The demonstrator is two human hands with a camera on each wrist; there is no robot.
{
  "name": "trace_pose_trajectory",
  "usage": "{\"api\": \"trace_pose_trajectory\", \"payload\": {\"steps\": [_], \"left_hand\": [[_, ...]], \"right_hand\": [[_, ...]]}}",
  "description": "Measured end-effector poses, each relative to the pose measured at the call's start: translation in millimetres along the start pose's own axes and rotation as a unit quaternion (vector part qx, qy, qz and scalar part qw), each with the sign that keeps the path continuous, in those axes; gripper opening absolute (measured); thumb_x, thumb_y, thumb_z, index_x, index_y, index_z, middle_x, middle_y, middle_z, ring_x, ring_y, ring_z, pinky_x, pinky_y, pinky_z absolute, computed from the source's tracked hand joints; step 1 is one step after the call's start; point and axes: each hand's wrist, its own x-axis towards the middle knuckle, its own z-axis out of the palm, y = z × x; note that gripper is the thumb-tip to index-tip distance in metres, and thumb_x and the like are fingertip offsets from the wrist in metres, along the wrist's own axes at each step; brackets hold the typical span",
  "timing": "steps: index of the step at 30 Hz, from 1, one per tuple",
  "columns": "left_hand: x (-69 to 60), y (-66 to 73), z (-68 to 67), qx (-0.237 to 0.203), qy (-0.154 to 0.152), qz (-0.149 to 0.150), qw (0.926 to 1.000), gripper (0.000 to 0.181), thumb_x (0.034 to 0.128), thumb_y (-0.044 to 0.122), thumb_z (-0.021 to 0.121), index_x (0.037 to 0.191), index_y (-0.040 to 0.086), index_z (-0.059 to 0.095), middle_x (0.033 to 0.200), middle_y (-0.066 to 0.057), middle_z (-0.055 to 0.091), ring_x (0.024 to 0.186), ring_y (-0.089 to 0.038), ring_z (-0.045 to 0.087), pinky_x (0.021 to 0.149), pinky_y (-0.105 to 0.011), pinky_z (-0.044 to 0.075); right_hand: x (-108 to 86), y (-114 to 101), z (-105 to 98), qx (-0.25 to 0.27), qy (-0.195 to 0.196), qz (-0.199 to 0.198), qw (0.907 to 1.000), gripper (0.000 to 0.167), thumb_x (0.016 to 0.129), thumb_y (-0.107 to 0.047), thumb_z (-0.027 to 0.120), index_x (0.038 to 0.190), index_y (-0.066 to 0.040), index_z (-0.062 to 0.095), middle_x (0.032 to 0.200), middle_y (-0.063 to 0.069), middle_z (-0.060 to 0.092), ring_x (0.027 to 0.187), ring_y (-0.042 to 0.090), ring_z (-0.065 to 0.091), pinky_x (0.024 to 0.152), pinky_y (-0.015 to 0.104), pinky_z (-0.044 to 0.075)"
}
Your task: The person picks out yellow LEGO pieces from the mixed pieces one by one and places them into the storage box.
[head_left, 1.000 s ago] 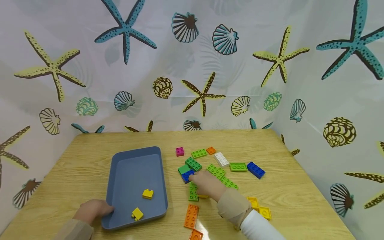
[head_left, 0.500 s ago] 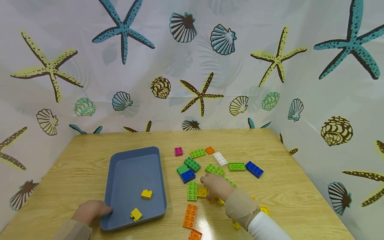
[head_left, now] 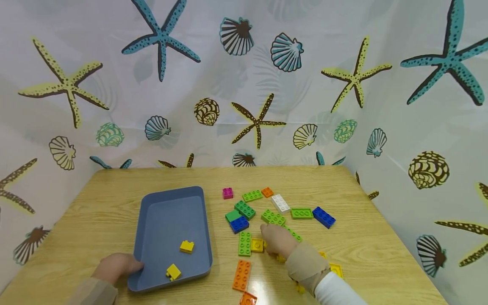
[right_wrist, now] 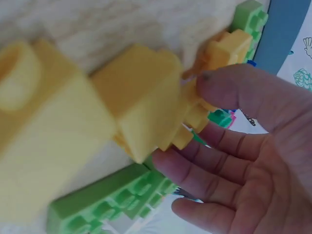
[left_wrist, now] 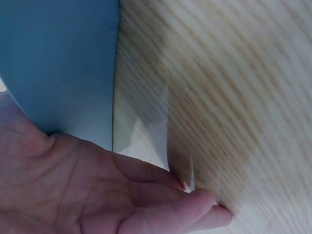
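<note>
At the near left corner of the blue-grey tray (head_left: 173,195), my left hand (head_left: 120,267) holds the wall with its thumb over the rim; in the left wrist view its fingers (left_wrist: 161,209) lie along the table outside. Two yellow bricks (head_left: 187,246) (head_left: 173,272) lie inside the tray. Right of it, my right hand (head_left: 280,240) reaches down among yellow bricks. The right wrist view shows its thumb and fingers (right_wrist: 185,170) around a yellow toy brick (right_wrist: 146,97), pinching its studded end. Another yellow brick (head_left: 257,245) lies just left of this hand, beside a lime-green brick (head_left: 245,244).
Behind the right hand lie green (head_left: 245,209), blue (head_left: 239,224), white (head_left: 280,203) and pink (head_left: 227,193) bricks. An orange brick (head_left: 242,275) is nearer the front. Another blue brick (head_left: 323,217) sits to the right. A patterned curtain (head_left: 244,84) hangs behind the wooden table (head_left: 366,254).
My right hand has moved right and slightly nearer from the blue brick to the yellow bricks, uncovering the yellow brick beside the lime-green one. The left hand stays at the tray.
</note>
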Motion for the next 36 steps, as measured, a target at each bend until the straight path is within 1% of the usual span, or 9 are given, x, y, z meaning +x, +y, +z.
{"api": "trace_pose_trajectory", "payload": {"steps": [3,5,10,16,19,25,29,32,36], "left_hand": [[-0.6,1.5,-0.7,-0.005,0.000,-0.014,0.9999,0.061,0.0863,0.037,0.047,0.108,-0.020,0.048,0.108,-0.042,0.043,0.105,-0.051,0.041,0.094,-0.053,0.029],[-1.7,2.8,-1.0,-0.007,0.003,-0.022,0.9997,0.061,0.0858,0.037,0.048,0.108,-0.020,0.048,0.109,-0.042,0.043,0.105,-0.051,0.042,0.093,-0.052,0.031],[-2.7,4.3,-2.3,-0.016,0.011,-0.031,0.9993,0.061,0.0852,0.038,0.050,0.108,-0.019,0.049,0.108,-0.041,0.043,0.103,-0.049,0.044,0.090,-0.050,0.035],[-3.1,3.7,-3.8,-0.024,0.004,-0.031,0.9992,0.059,0.0862,0.037,0.049,0.109,-0.018,0.050,0.108,-0.039,0.045,0.101,-0.045,0.047,0.088,-0.048,0.037],[-4.5,2.7,-3.6,-0.026,0.006,-0.022,0.9994,0.060,0.0864,0.037,0.049,0.109,-0.018,0.049,0.106,-0.039,0.045,0.100,-0.045,0.048,0.087,-0.048,0.038],[-4.5,2.4,-2.6,-0.021,0.009,-0.023,0.9995,0.061,0.0860,0.039,0.049,0.107,-0.018,0.050,0.102,-0.037,0.047,0.096,-0.041,0.050,0.085,-0.046,0.039],[-4.6,2.1,-2.1,-0.017,0.007,-0.022,0.9996,0.060,0.0864,0.038,0.048,0.106,-0.018,0.050,0.102,-0.037,0.048,0.097,-0.042,0.050,0.086,-0.046,0.039],[-4.0,2.7,-2.1,-0.016,0.009,-0.029,0.9994,0.061,0.0861,0.039,0.049,0.106,-0.019,0.050,0.102,-0.037,0.047,0.098,-0.043,0.049,0.086,-0.047,0.039],[-1.9,3.5,-3.0,-0.019,0.002,-0.043,0.9989,0.061,0.0864,0.039,0.048,0.107,-0.018,0.050,0.102,-0.036,0.048,0.096,-0.040,0.051,0.086,-0.045,0.040]], "right_hand": [[-0.2,-1,-2,-0.012,0.010,-0.005,0.9999,0.045,0.076,-0.006,0.070,0.116,0.002,0.051,0.105,0.015,0.058,0.094,0.024,0.057,0.079,0.035,0.047],[-0.7,-3,-5,-0.023,0.022,-0.013,0.9994,0.045,0.077,-0.006,0.069,0.117,0.002,0.051,0.108,0.015,0.058,0.098,0.027,0.056,0.081,0.036,0.047],[0.0,-10,-13,-0.041,0.039,-0.032,0.9979,0.040,0.074,-0.010,0.073,0.109,0.000,0.056,0.101,0.013,0.059,0.089,0.023,0.058,0.073,0.032,0.049],[8.5,-24,-20,-0.061,0.030,-0.035,0.9971,0.049,0.076,-0.014,0.072,0.118,0.000,0.052,0.111,0.013,0.056,0.094,0.022,0.058,0.076,0.030,0.049],[13.1,-31,-22,-0.072,0.036,-0.047,0.9956,0.047,0.077,-0.014,0.070,0.118,-0.001,0.052,0.110,0.012,0.056,0.094,0.021,0.057,0.075,0.029,0.049],[18.8,-49,-23,-0.112,0.078,-0.106,0.9850,0.042,0.076,-0.017,0.071,0.112,-0.002,0.056,0.100,0.009,0.058,0.086,0.017,0.058,0.070,0.026,0.049],[21.9,-63,-23,-0.126,0.092,-0.141,0.9777,0.041,0.075,-0.020,0.072,0.110,-0.005,0.058,0.097,0.006,0.058,0.084,0.014,0.057,0.068,0.022,0.048],[23.6,-74,-23,-0.134,0.103,-0.160,0.9725,0.039,0.075,-0.021,0.073,0.108,-0.006,0.059,0.093,0.004,0.058,0.079,0.011,0.057,0.063,0.019,0.047],[25.5,-90,-23,-0.161,0.117,-0.176,0.9641,0.037,0.075,-0.025,0.072,0.105,-0.008,0.060,0.090,0.002,0.058,0.073,0.009,0.056,0.058,0.017,0.045]]}}
